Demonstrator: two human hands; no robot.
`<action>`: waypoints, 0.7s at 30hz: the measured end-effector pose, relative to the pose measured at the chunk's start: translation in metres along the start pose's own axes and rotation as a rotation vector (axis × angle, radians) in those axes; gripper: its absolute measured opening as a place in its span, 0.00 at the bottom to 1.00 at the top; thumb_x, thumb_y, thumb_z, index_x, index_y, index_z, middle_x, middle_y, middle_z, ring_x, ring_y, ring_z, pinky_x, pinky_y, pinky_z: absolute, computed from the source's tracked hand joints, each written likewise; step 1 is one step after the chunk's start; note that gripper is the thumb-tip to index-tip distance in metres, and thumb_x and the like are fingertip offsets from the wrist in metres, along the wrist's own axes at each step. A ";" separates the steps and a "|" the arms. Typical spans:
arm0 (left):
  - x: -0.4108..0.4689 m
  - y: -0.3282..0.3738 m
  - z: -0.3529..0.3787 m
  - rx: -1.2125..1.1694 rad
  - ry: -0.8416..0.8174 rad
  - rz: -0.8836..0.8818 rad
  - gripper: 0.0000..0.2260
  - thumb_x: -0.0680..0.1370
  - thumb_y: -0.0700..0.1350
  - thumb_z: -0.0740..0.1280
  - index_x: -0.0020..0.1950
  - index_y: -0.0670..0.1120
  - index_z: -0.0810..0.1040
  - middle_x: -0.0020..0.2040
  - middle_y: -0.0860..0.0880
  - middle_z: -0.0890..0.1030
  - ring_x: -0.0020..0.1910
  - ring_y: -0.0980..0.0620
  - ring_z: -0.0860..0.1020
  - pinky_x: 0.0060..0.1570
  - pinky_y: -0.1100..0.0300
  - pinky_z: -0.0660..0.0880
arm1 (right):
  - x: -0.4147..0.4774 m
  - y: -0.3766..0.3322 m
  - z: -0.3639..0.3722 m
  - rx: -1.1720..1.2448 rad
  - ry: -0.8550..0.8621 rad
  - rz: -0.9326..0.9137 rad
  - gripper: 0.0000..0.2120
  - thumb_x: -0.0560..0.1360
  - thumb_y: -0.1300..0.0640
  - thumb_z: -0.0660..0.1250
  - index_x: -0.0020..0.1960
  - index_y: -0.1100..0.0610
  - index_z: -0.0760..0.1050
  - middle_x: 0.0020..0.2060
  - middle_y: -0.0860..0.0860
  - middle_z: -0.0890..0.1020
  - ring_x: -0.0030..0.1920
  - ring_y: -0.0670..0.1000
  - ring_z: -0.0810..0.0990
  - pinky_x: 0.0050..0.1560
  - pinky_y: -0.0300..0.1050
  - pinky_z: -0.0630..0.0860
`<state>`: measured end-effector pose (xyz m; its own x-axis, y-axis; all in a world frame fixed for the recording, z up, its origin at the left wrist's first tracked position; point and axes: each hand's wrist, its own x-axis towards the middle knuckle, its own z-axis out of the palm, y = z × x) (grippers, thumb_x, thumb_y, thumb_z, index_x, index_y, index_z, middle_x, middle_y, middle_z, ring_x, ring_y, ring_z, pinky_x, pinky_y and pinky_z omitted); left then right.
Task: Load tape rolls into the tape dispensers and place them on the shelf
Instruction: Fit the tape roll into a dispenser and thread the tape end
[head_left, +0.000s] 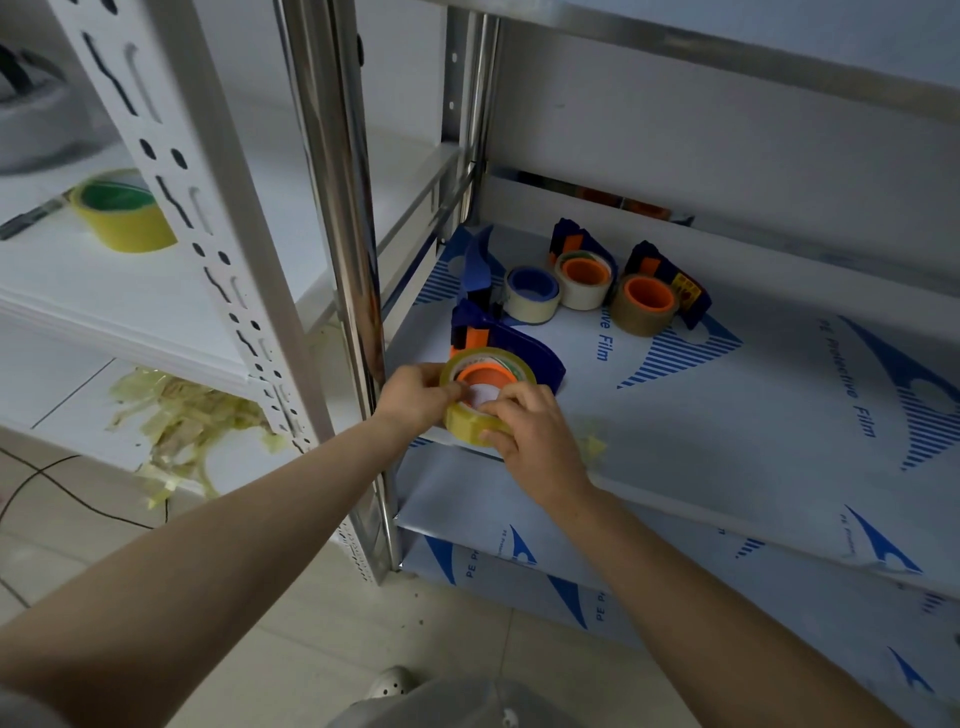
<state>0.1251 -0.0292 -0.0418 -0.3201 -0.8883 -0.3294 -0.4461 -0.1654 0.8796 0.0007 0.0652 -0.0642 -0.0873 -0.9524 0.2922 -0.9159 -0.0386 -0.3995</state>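
A yellowish tape roll (470, 418) sits on the orange hub of a blue tape dispenser (524, 358) at the front left of the metal shelf (727, 415). My left hand (415, 397) grips the roll's left side. My right hand (530, 431) holds its right and front side, fingers curled over the rim. Further back stand three more blue dispensers with rolls: one with a blue core (532, 293), one with a white roll (582, 278), one with a brown roll (647, 304).
A chrome post (343, 218) and a white perforated upright (218, 234) stand left of the shelf. A loose yellow roll (122, 213) lies on the white left shelf. Torn tape scraps (182, 415) litter the floor beneath. A lower shelf (675, 540) lies beneath.
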 end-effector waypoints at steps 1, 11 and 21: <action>0.000 -0.001 0.000 -0.002 -0.016 -0.006 0.18 0.76 0.44 0.68 0.64 0.43 0.75 0.56 0.44 0.81 0.52 0.47 0.80 0.54 0.57 0.76 | 0.000 0.000 -0.001 0.010 -0.016 0.006 0.14 0.68 0.63 0.73 0.54 0.61 0.80 0.49 0.55 0.77 0.51 0.58 0.74 0.52 0.51 0.76; 0.001 0.001 0.001 0.149 -0.045 -0.040 0.29 0.72 0.56 0.69 0.68 0.44 0.69 0.60 0.45 0.78 0.56 0.46 0.78 0.60 0.50 0.75 | 0.051 0.018 -0.035 0.134 0.104 0.425 0.26 0.73 0.56 0.67 0.69 0.60 0.66 0.65 0.57 0.71 0.67 0.57 0.67 0.66 0.50 0.66; -0.002 0.014 0.010 0.301 0.000 -0.068 0.20 0.73 0.50 0.71 0.60 0.42 0.75 0.53 0.42 0.80 0.49 0.44 0.79 0.51 0.52 0.78 | 0.061 0.014 -0.020 0.124 -0.319 0.639 0.24 0.69 0.55 0.72 0.60 0.60 0.67 0.56 0.58 0.77 0.53 0.61 0.78 0.51 0.58 0.79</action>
<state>0.1109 -0.0255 -0.0322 -0.2812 -0.8796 -0.3838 -0.6937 -0.0900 0.7146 -0.0248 0.0122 -0.0347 -0.4554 -0.8413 -0.2913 -0.6713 0.5394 -0.5084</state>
